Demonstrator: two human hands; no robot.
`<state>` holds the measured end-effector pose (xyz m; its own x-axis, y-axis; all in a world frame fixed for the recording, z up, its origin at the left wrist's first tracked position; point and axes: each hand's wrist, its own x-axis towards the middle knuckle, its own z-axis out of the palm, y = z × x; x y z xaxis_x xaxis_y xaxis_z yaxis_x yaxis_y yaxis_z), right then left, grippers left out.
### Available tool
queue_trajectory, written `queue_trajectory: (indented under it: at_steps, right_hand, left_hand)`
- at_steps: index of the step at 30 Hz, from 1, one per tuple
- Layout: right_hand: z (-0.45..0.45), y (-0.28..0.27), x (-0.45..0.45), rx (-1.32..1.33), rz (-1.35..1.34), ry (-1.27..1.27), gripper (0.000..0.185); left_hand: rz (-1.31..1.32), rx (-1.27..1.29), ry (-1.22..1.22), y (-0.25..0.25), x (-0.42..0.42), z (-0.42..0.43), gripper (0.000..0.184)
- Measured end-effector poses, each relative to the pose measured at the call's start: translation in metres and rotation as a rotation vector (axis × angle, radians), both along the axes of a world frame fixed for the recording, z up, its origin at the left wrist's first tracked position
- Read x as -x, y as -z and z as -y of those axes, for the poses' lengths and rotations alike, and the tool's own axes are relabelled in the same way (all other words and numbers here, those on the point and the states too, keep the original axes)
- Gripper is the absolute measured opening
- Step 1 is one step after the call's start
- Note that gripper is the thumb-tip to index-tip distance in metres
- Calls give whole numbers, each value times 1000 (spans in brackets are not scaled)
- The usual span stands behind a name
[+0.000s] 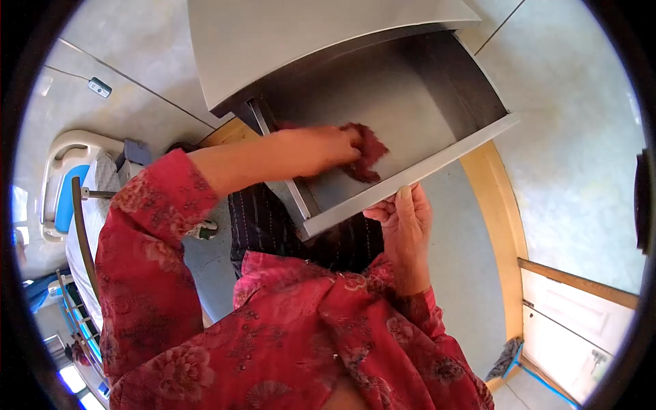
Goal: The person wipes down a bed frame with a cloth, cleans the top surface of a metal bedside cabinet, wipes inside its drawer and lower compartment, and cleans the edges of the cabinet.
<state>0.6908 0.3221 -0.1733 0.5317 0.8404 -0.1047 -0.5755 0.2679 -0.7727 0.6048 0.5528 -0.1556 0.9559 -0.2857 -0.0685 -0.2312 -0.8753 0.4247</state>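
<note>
A drawer [424, 161] is pulled out of a light-coloured cabinet [307, 27]. Inside it, my left hand [331, 147] is closed on a dark red cloth [370, 152], which rests against the drawer's bottom near the front left. The fingers are slightly blurred, and part of the cloth is hidden under them. At the drawer's front edge, my right hand [408, 215] grips the panel, with the thumb against its top edge and the other fingers curled below. Apart from the cloth, only the bare, worn drawer bottom shows.
To the left stands a bed with a blue and cream end board [65, 181] and a metal rail [83, 239]. A small device on a cord [100, 87] hangs at the wall. A white door [567, 335] is at the lower right, beside a wooden baseboard [499, 198].
</note>
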Motion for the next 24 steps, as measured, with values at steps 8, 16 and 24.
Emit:
queue_trajectory:
  at_steps: [8,16,24]
  right_hand:
    - [1,0,-3,12,-19,-32,29]
    - [-2,1,-11,24,-31,-39,32]
    - [-3,5,-21,78,-74,-80,32]
  left_hand:
    - [-197,-355,-290,-24,-47,-18,30]
    - [34,-549,-506,52,-141,-58,30]
    - [231,-492,-611,59,-232,-61,33]
